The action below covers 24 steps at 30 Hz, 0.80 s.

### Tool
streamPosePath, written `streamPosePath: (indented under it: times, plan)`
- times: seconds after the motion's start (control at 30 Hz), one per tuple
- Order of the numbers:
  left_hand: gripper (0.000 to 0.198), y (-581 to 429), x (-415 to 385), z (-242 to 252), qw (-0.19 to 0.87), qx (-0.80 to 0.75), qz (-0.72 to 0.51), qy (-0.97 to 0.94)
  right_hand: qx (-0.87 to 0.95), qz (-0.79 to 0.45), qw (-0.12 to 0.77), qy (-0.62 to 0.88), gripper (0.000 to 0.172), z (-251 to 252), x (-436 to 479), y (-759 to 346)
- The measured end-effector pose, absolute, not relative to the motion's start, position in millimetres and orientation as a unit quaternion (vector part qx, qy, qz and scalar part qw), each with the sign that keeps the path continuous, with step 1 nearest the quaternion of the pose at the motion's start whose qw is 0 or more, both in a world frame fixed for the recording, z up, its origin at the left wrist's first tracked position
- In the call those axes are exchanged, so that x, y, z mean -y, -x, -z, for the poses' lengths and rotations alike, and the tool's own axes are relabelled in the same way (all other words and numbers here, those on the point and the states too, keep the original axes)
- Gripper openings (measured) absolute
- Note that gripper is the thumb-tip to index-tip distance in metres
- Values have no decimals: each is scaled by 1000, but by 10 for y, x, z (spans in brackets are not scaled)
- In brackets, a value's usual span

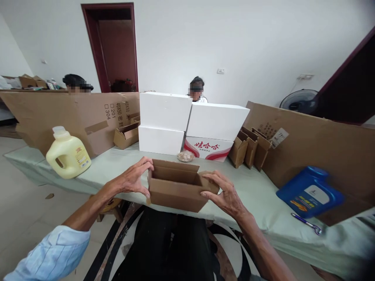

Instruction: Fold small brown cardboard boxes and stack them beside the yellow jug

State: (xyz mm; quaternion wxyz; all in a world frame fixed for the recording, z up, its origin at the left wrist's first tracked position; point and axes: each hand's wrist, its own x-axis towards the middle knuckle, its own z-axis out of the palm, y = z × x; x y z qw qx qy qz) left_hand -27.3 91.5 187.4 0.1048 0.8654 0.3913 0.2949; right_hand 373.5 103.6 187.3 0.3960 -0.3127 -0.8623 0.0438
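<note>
A small brown cardboard box (175, 193) with its top open is held at the table's near edge, right in front of me. My left hand (135, 177) grips its left end, fingers on the far corner and thumb at the near one. At the right end my right hand (222, 191) clasps the box, with the thumb on the near face and the fingers over the end flap. Inside, only bare cardboard walls show; the bottom is hidden. Just behind the box lies a small clear-wrapped bundle (185, 156), its contents too small to name.
White boxes (164, 113) are stacked behind. Small cardboard boxes stand at left (126, 136) and right (249, 150). A yellow jug (70, 154) is on the left; a blue bottle (310, 193) and a blue-handled tool (306, 223) on the right. Large cardboard sheets (319, 148) border the table. Two people sit beyond.
</note>
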Motion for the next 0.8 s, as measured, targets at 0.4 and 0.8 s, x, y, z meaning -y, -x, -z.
streamPosePath:
  times: [0.4,0.8]
  plan:
    - [80,162,-1165,-1141,302,-411,-439,-740,722,-191,543,385,38,-1115,-1112,-3605]
    - [74,261,-1076,-1038,285,-432,-438,-735,628,-269,597,420,76,-758,-1007,-3464]
